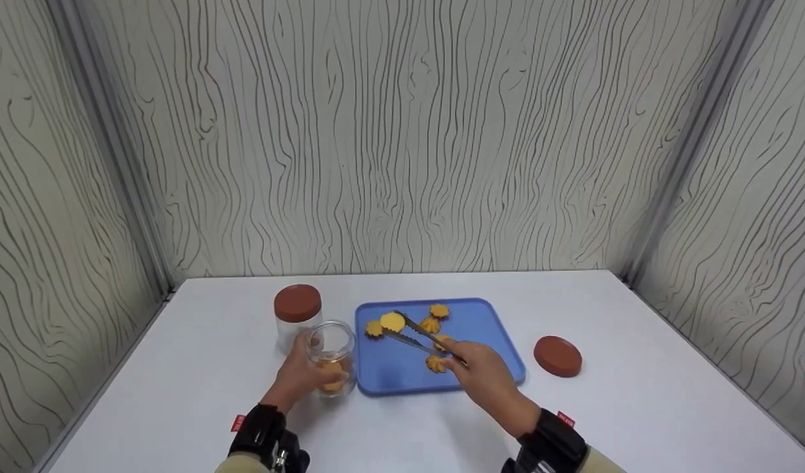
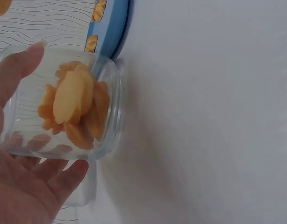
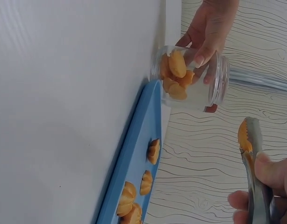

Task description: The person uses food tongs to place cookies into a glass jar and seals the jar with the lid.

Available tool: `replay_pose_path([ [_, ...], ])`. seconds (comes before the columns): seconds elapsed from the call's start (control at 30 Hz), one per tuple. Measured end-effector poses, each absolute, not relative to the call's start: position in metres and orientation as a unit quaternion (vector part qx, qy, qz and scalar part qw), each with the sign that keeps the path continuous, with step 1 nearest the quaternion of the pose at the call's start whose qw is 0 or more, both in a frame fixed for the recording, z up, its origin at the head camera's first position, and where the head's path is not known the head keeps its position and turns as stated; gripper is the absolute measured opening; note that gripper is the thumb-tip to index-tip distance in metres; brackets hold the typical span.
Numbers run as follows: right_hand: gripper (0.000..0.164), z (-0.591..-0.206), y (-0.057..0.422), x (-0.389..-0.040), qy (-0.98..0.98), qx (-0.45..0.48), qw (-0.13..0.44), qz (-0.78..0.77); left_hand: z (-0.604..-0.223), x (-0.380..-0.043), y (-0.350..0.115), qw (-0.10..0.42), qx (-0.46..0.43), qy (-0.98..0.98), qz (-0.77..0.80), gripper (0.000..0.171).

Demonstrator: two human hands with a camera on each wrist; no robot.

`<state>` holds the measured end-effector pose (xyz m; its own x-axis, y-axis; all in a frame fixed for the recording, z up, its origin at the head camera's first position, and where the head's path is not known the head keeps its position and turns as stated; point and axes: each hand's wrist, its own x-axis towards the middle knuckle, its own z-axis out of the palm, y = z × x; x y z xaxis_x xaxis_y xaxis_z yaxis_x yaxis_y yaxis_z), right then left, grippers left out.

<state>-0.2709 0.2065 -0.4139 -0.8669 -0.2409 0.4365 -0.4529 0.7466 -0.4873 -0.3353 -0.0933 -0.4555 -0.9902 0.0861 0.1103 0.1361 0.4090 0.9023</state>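
Observation:
My left hand [image 1: 299, 376] grips an open clear jar [image 1: 331, 338] standing beside the tray's left edge, with the thumb on one side and fingers on the other. Several golden cookies [image 2: 75, 102] lie at the bottom of the jar. In my right hand [image 1: 486, 376] is a pair of metal tongs [image 1: 435, 343], pinched between thumb and fingers. The tips of the tongs hold a round yellow cookie [image 1: 392, 321], raised above the blue tray [image 1: 402, 378] in the right wrist view. Several fluted cookies [image 1: 436, 363] lie on the tray.
A second jar with a reddish-brown lid [image 1: 297, 303] stands behind my left hand. A loose reddish-brown lid [image 1: 558, 356] lies on the white table [image 1: 639, 407], right of the tray. Wood-patterned panels [image 1: 402, 164] enclose the table's back and sides.

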Motion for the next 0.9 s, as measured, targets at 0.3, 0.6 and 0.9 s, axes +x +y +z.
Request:
replay_pose_path([
  [0.3, 0.033, -0.415, 0.201, -0.274, -0.915, 0.198, 0.183, 0.298, -0.456, -0.336, -0.094, 0.017, -0.057, -0.841, -0.539, 0.101],
  [0.6, 0.035, -0.417, 0.189, -0.276, -0.905, 0.228, 0.183, 0.31, -0.455, -0.338, -0.092, 0.013, -0.048, -0.849, -0.525, 0.101],
  [0.9, 0.035, -0.418, 0.176, -0.28, -0.914, 0.213, 0.164, 0.305, -0.46, -0.338, -0.093, 0.009, -0.042, -0.846, -0.531, 0.103],
])
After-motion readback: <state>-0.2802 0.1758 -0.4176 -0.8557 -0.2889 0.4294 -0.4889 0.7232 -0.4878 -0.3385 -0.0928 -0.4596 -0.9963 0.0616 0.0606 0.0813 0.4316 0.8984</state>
